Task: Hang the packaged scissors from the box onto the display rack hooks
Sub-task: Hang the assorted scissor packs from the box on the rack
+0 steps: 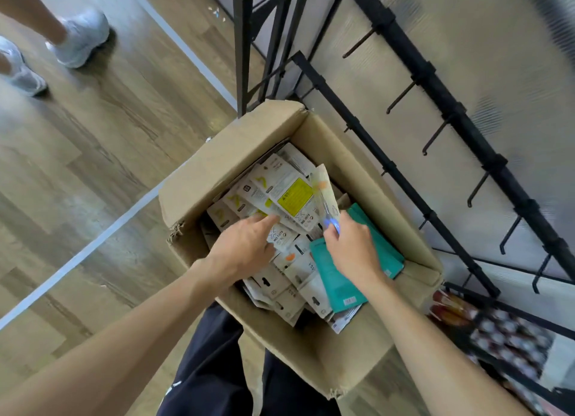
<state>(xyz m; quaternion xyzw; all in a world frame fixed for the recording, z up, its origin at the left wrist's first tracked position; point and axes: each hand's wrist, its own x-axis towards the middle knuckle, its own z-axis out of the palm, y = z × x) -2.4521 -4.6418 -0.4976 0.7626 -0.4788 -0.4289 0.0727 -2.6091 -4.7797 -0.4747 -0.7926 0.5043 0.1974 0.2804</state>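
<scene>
At ten o'clock stand someone's white sneakers (81, 38). In the open cardboard box (217, 154), the left hand (245, 249) lies with straight fingers touching the heaped packaged scissors (291, 197). The right hand (350, 247) pinches one scissors pack (325, 191), tilted toward twelve. At two o'clock, bare rack hooks (435, 135).
</scene>
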